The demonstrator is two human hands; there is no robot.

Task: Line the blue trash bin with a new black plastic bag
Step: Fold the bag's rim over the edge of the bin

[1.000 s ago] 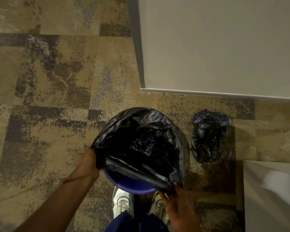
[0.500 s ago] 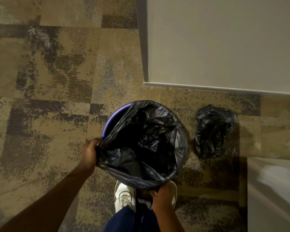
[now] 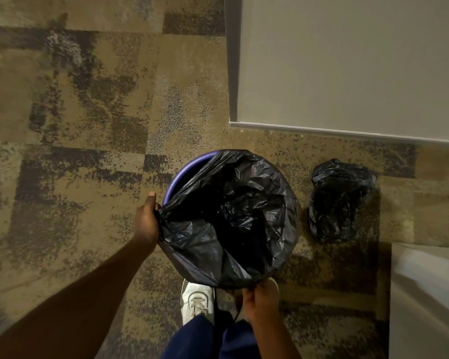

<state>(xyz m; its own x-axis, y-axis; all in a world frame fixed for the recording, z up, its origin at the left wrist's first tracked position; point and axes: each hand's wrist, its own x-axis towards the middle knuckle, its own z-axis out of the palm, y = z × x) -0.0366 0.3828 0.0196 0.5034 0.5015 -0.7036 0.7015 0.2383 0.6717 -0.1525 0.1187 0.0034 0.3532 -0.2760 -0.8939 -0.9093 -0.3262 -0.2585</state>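
Observation:
The round blue trash bin (image 3: 178,172) stands on the carpet in front of my feet. A black plastic bag (image 3: 231,216) hangs inside it, its mouth folded over the right, far and near rim. The blue rim still shows at the upper left. My left hand (image 3: 147,220) grips the bag's edge at the bin's left side. At the near rim, my right hand (image 3: 259,299) pinches the bag's hem.
A crumpled, filled black bag (image 3: 340,200) lies on the carpet just right of the bin. A pale wall corner (image 3: 347,73) rises behind. A light-coloured furniture edge (image 3: 425,294) sits at the lower right. My white shoe (image 3: 197,299) is under the bin's near side.
The bag's edge went from loose at the near rim to pulled over it. My right hand moved down below the near rim. The blue rim became exposed at the upper left.

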